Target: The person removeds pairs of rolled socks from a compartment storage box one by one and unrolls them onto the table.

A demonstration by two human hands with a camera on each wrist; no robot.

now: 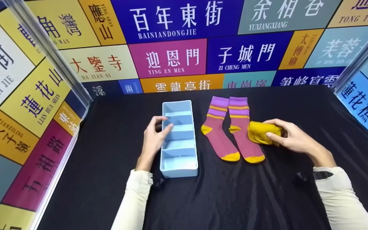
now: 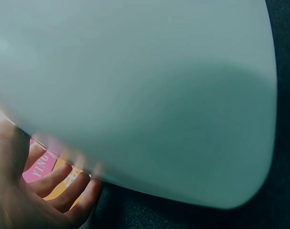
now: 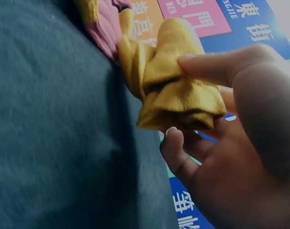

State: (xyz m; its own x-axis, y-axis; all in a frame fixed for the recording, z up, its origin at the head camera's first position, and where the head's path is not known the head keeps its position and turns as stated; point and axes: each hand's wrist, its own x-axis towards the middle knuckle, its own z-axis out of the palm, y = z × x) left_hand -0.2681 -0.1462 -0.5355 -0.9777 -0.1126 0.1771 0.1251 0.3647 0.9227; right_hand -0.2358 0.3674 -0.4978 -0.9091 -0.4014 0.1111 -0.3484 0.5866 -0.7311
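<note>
Head view: the left hand (image 1: 154, 135) holds the left wall of a pale blue divider box (image 1: 179, 163) with 4 compartments, fingers curled over its rim. The right hand (image 1: 291, 135) pinches a bunched yellow sock (image 1: 260, 131) on the black cloth (image 1: 235, 198), right against 2 pink socks (image 1: 225, 132) with purple cuffs lying flat beside the box.

Left wrist: box wall (image 2: 149, 95) fills almost everything, blurry, with fingers (image 2: 63, 188) below it.

Right wrist: thumb and fingers (image 3: 176, 150) clamp the yellow sock (image 3: 173, 86), pink sock (image 3: 104, 31) just behind.
</note>
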